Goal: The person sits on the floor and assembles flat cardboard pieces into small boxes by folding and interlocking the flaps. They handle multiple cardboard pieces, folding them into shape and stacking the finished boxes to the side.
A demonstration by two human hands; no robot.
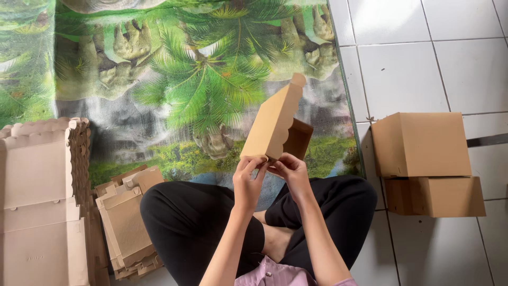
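Note:
A brown cardboard box blank [275, 124] with a scalloped edge is held upright above my crossed legs, partly folded so one side panel stands out behind it. My left hand [248, 177] pinches its lower left corner. My right hand [290, 170] grips the lower edge just beside it, fingers curled under the card. Both hands touch the same bottom corner area.
A stack of flat scalloped blanks [39, 175] lies at the left, with smaller flat pieces [127, 222] by my knee. A folded brown box [420, 144] rests on another one [436, 196] on the white tile floor [423, 63]. A palm-print mat [201, 79] covers the floor ahead.

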